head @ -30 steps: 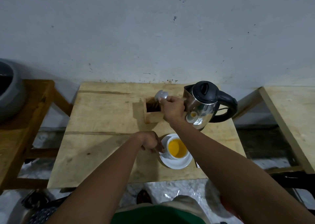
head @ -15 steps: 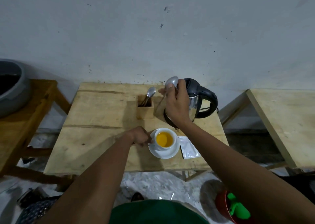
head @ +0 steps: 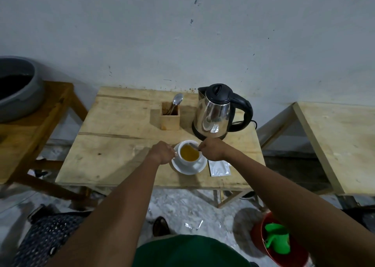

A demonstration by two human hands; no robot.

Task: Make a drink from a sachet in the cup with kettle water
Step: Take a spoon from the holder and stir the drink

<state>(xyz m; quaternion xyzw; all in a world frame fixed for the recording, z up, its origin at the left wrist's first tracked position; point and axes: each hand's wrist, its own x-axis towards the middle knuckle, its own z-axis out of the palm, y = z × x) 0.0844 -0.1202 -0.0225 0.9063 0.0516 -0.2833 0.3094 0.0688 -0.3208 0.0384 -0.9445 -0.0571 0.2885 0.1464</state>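
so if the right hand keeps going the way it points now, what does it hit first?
The right hand points left and down over the cup, holding a spoon. Going on, it would likely meet the cup's rim or the orange drink first; depth is unclear.

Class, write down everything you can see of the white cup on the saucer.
The cup is white, glossy like ceramic, upright on a white saucer near the wooden table's front edge. It holds orange-yellow liquid, well filled. The left hand touches its left side; any handle is hidden. The right hand holds a spoon dipped in at the rim.
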